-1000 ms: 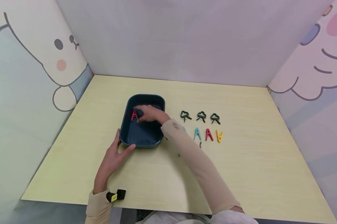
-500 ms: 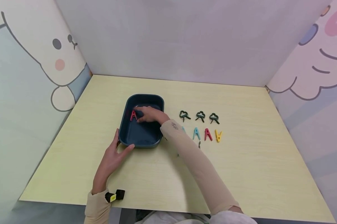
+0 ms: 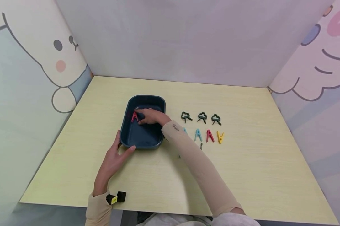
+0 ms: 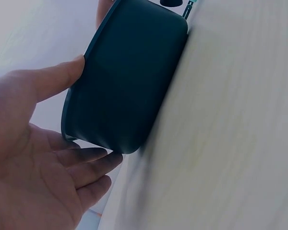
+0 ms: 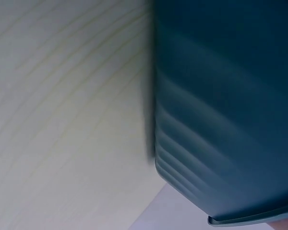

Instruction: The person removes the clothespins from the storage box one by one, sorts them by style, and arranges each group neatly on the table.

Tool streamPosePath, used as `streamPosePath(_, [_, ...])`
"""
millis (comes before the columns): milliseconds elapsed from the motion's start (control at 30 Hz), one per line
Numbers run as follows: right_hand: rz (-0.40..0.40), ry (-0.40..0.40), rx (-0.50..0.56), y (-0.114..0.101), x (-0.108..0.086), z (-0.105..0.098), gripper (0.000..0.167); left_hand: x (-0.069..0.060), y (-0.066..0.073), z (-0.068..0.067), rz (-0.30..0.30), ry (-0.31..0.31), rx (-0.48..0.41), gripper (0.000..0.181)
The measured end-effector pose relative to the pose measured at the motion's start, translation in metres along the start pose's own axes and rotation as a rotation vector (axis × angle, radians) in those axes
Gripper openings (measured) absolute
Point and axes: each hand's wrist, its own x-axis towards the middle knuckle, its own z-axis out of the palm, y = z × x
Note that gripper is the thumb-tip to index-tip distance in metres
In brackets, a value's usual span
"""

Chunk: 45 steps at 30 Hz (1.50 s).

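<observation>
A dark blue rectangular tub point(image 3: 143, 138) stands left of the table's middle. My left hand point(image 3: 115, 158) steadies its near left corner, with the thumb on the near rim and fingers along the outer side. In the left wrist view, the thumb meets the rim of the tub point(image 4: 129, 72), and the fingers lie nearly straight. Inside the tub, a red clothespin point(image 3: 134, 117) lies towards the left wall. My right hand point(image 3: 151, 115) reaches in over the right rim. Its index fingertip is at the clothespin's top, the thumb just right of it; the other fingers are hidden.
Right of the tub are several dark green plant clips point(image 3: 202, 117) in a row. Below them lie a light blue clothespin point(image 3: 198, 135), a red one point(image 3: 210, 136) and a yellow one point(image 3: 220, 137). My right sleeve point(image 3: 198, 163) partly covers more items.
Both hands stay nearly where they were, and the red clothespin keeps its place in the tub. Only a slight shift of the head view shows.
</observation>
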Motion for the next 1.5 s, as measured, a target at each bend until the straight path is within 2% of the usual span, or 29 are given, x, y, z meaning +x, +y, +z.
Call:
streamPosePath(300, [-0.012,0.03,-0.001,0.001,-0.0003,0.0011,0.07,-0.0004,-0.0023,0.0008,0.016,0.004,-0.009,0.099])
streamPosePath(667, [-0.024,0.028,-0.034,0.0002,0.0006,0.0015,0.071,0.0002,-0.0029,0.0007,0.03,0.007,-0.01,0.098])
streamPosePath(1133, [0.009,0.064,-0.067,-0.0012,0.0023,0.0093,0.067,0.0001,-0.0033,0.001,0.025,0.002,-0.017,0.098])
streamPosePath(1500, [-0.037,0.075,-0.053,0.0001,0.0013,0.0086,0.065,-0.0016,-0.0035,0.0015,0.035,0.008,-0.021,0.098])
